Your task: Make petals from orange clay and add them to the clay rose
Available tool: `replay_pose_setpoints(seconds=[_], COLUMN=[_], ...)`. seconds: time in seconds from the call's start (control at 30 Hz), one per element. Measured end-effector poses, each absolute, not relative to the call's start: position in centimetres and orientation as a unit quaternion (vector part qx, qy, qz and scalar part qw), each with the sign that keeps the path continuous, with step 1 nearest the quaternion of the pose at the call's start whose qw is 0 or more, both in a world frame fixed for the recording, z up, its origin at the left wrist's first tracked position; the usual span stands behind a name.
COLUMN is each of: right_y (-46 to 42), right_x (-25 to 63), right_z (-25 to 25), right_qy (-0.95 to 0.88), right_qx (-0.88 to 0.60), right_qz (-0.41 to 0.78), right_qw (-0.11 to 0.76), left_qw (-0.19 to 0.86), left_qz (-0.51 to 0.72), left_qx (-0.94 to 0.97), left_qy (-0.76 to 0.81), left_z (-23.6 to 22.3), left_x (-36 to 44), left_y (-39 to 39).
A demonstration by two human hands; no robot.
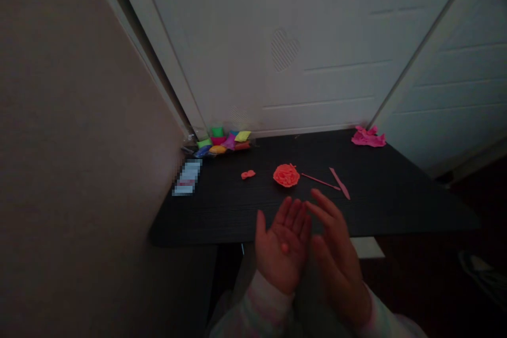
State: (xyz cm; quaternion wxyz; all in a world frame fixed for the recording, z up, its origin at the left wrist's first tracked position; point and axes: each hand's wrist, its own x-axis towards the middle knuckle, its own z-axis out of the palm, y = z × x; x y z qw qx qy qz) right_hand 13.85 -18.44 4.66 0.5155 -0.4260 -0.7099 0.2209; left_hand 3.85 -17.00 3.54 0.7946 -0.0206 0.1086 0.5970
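Observation:
My left hand lies palm up at the near edge of the black table, fingers stretched out, with a small orange clay ball resting on the palm. My right hand hovers beside it, fingers straight and tilted edge-on, close to the left palm and holding nothing. Just beyond my fingers on the table sits an orange clay flower. A small orange clay piece lies to its left.
Two pink modelling tools lie right of the flower. A crumpled pink wrapper sits at the far right corner. Several coloured clay packets are piled at the far left by the white door. A wall closes the left side.

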Motion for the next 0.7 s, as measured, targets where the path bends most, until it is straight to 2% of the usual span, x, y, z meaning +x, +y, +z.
replay_pose_setpoints(seconds=[0.2, 0.4, 0.57, 0.7], right_y=[-18.6, -16.5, -14.7, -15.2], right_x=[15.0, 12.4, 9.6, 9.1], right_z=[3.5, 6.5, 6.5, 4.8], right_qy=[-0.630, -0.533, -0.587, -0.544], right_qx=[-0.482, -0.456, -0.457, -0.448], right_qz=[0.263, 0.204, 0.143, 0.215], right_qw=[0.549, 0.683, 0.653, 0.676], left_qw=[0.774, 0.768, 0.756, 0.703], left_qz=[0.620, 0.619, 0.628, 0.677], left_qx=[-0.040, -0.028, -0.010, 0.078], left_qy=[0.117, 0.159, 0.184, 0.201], left_z=[4.8, 5.1, 5.8, 6.0], left_x=[3.6, 4.4, 5.1, 5.2], left_y=[-16.4, -16.9, -17.8, -18.2])
